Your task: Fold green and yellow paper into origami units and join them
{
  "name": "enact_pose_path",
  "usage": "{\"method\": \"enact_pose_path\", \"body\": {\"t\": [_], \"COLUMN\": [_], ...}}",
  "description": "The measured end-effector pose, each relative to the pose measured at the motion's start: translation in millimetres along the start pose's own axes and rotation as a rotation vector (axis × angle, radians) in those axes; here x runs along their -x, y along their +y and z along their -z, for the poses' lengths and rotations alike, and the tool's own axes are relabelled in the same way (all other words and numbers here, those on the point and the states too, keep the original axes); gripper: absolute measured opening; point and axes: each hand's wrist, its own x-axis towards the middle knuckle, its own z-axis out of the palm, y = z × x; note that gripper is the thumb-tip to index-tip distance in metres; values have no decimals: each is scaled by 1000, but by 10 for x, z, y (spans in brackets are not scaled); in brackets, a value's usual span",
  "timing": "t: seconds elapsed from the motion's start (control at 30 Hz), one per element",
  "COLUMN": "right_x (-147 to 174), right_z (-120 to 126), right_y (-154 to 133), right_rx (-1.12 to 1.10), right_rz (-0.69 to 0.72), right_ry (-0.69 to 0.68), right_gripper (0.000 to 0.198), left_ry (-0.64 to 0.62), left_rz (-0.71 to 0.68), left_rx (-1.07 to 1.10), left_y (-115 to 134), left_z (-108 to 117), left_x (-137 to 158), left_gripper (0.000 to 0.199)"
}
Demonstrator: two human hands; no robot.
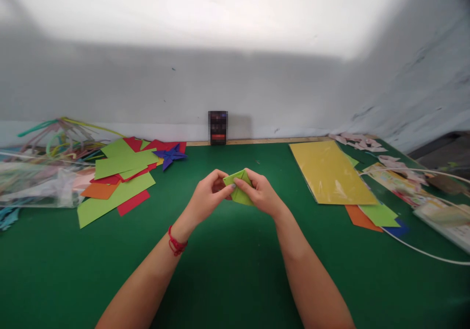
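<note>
A small piece of folded green paper (242,198) is held up between my two hands above the middle of the table. My left hand (211,194) pinches its left corner, thumb on the near face and fingers behind. From the other side my right hand (259,192) grips it, with the thumb pressed flat across the front. Crease lines and layered flaps show on the paper's face. The fingers behind the paper are partly hidden. A red cord bracelet (176,243) is on my left wrist.
The green table (227,280) meets a white wall. Left lie coloured paper sheets (117,197), a blue folded paper star (171,156) and a clear bag (40,187). A phone (218,128) leans at the back. Right are a yellow pad (330,172) and a white cable (422,254).
</note>
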Motion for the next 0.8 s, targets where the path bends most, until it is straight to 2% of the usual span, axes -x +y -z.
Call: {"method": "enact_pose_path", "body": {"t": [0.13, 0.3, 0.43, 0.7, 0.8], "right_x": [-5, -38, -44, -39, -30], "right_z": [50, 13, -7, -59, -55], "right_y": [21, 45, 54, 29, 43], "right_rx": [83, 20, 26, 132, 149], "right_rz": [-12, 6, 16, 28, 26], "right_ry": [-111, -19, 11, 116, 81], "right_gripper": [31, 19, 17, 27, 29], "left_ry": [-42, -10, -17, -18, -59], "left_rz": [-18, -22, -13, 27, 30], "left_rx": [-220, -311, -326, -283, -325], "left_y": [57, 44, 4, 28, 25], "left_z": [53, 79, 89, 104, 123], "left_x": [31, 25, 10, -3, 9], "left_gripper": [13, 14, 13, 13, 14]}}
